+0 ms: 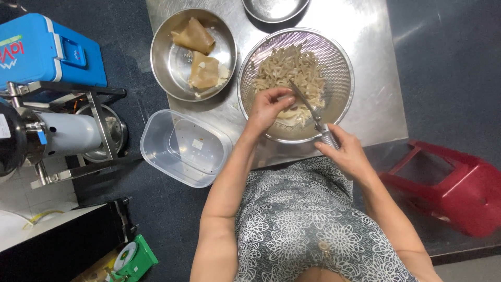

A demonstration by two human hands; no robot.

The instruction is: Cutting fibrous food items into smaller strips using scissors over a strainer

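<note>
Both my hands work over the steel colander (342, 68) of pale strips (289, 68): left hand (269, 107) pinches a strip, right hand (347, 151) grips scissors (313, 112), blades inside the colander.

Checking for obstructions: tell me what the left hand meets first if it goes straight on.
Probably the pale strips in the mesh strainer; the left hand already points into them.
</note>
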